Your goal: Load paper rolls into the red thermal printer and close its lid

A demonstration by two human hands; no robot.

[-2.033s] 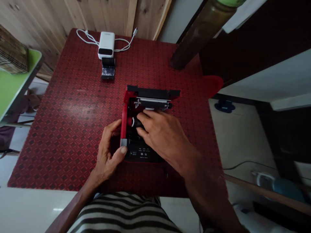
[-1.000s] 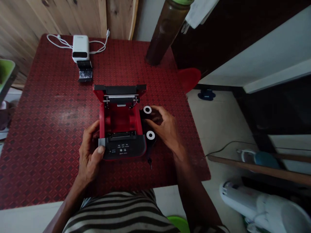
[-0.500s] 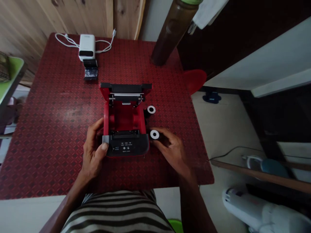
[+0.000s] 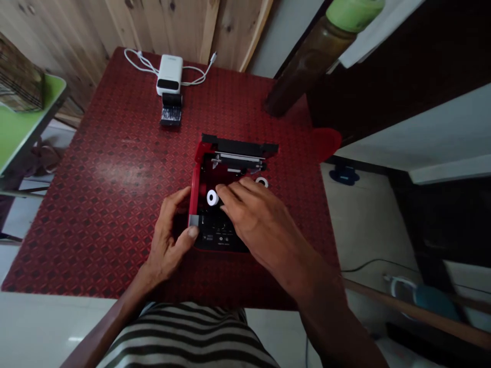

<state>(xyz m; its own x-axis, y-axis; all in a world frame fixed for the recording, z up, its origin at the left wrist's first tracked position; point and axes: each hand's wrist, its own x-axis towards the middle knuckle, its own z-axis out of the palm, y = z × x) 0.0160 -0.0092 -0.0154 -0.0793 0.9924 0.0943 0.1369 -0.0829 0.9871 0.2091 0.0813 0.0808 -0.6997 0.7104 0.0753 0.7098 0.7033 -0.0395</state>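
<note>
Printer labels (image 4: 219,238) too blurred to read

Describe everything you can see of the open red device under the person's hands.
The open red device looks like a compact printer in glossy plastic, resting on the red patterned tabletop. A black lid section stands raised at its far end, with metal rods below it. A black button panel forms the near end. A white-ringed black spool shows inside. The left hand grips the near corner; the right hand covers the middle.

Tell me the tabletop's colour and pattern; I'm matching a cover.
The flat tabletop is deep red with dark diamonds, shown best in the head view.
</note>
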